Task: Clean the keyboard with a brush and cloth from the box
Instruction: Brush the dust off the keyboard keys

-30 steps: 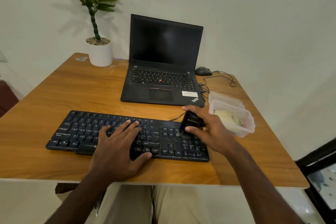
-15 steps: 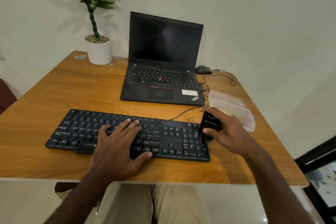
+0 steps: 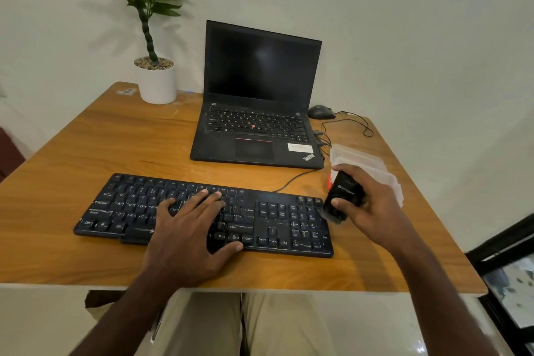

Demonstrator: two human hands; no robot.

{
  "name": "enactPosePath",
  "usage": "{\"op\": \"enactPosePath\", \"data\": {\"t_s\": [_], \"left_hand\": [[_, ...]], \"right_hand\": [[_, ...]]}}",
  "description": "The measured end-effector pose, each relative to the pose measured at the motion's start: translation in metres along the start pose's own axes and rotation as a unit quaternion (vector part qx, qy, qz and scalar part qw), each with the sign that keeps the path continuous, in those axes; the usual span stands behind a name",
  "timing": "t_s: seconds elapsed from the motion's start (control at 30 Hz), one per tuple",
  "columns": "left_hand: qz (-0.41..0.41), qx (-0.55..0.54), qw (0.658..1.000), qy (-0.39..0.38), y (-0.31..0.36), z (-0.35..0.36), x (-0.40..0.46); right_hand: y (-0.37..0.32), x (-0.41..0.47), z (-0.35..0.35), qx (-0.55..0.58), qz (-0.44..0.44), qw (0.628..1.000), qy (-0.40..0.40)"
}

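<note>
Keyboard (image 3: 202, 215) at near centre is pinned flat by the spread left hand (image 3: 187, 228), brush (image 3: 342, 199) is gripped in the curled right hand (image 3: 372, 208) at its right end, so short, light strokes are advised, bristles angled into key gaps.

A black keyboard (image 3: 202, 214) lies near the front of a wooden surface (image 3: 86, 147); the left hand (image 3: 187, 237) rests flat on its middle keys, fingers spread; the right hand (image 3: 372, 208) grips a black brush (image 3: 342, 196) just beside the keyboard's right end, in front of a clear plastic box (image 3: 364, 159); behind stand an open laptop (image 3: 257, 107), a mouse (image 3: 320, 112) and a potted plant (image 3: 153, 66)
</note>
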State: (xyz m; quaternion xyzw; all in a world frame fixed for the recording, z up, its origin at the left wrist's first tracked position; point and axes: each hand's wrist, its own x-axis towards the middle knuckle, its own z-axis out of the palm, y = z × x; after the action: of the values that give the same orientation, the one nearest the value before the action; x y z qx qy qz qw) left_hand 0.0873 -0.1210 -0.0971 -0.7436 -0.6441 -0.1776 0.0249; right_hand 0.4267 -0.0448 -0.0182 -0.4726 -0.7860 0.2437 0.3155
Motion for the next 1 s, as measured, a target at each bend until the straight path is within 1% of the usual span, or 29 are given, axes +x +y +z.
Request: {"op": "enactPosePath", "data": {"t_s": [0.07, 0.13, 0.2, 0.27, 0.33, 0.43, 0.47, 0.53, 0.6, 0.67, 0.8, 0.87, 0.93, 0.97, 1.0], "left_hand": [[0.001, 0.0, 1.0, -0.001, 0.0, 0.0, 0.0], [0.002, 0.0, 1.0, 0.004, 0.0, 0.0, -0.001], [0.006, -0.007, 1.0, 0.021, 0.002, -0.002, -0.001], [-0.007, -0.035, 0.998, 0.05, 0.0, -0.008, -0.004], [-0.055, -0.06, 0.993, 0.089, -0.009, -0.015, -0.009], [-0.173, -0.056, 0.975, 0.129, -0.04, -0.031, -0.022], [-0.218, -0.055, 0.966, 0.13, -0.053, -0.037, -0.027], [-0.3, -0.077, 0.945, 0.109, -0.078, -0.047, -0.035], [-0.339, -0.124, 0.928, 0.09, -0.095, -0.052, -0.043], [-0.335, -0.151, 0.926, 0.088, -0.104, -0.054, -0.049], [-0.294, -0.178, 0.935, 0.092, -0.116, -0.05, -0.06], [-0.288, -0.218, 0.925, 0.116, -0.123, -0.048, -0.064], [-0.279, -0.237, 0.92, 0.14, -0.13, -0.051, -0.067], [-0.268, -0.232, 0.925, 0.14, -0.133, -0.053, -0.068], [-0.255, -0.224, 0.932, 0.123, -0.136, -0.055, -0.068]], "right_hand": [[0.0, -0.005, 0.011, 0.008, -0.008, 1.0, 0.0], [0.001, -0.005, 0.013, -0.012, -0.002, 1.0, 0.004], [-0.001, -0.001, 0.013, -0.008, 0.005, 1.0, 0.03], [-0.009, 0.001, 0.022, 0.021, -0.004, 0.998, 0.061], [-0.021, 0.002, 0.038, 0.045, -0.024, 0.996, 0.071], [-0.037, 0.006, 0.06, 0.07, -0.042, 0.995, 0.059], [-0.042, 0.01, 0.066, 0.078, -0.044, 0.994, 0.057], [-0.051, 0.017, 0.081, 0.099, -0.05, 0.993, 0.049], [-0.063, 0.027, 0.094, 0.112, -0.058, 0.991, 0.034], [-0.074, 0.036, 0.108, 0.117, -0.072, 0.99, 0.016], [-0.091, 0.049, 0.13, 0.13, -0.083, 0.988, -0.005], [-0.1, 0.052, 0.138, 0.138, -0.09, 0.986, -0.015], [-0.108, 0.055, 0.147, 0.142, -0.099, 0.985, -0.027], [-0.112, 0.056, 0.152, 0.144, -0.104, 0.983, -0.034], [-0.116, 0.058, 0.158, 0.146, -0.11, 0.982, -0.043]]}}
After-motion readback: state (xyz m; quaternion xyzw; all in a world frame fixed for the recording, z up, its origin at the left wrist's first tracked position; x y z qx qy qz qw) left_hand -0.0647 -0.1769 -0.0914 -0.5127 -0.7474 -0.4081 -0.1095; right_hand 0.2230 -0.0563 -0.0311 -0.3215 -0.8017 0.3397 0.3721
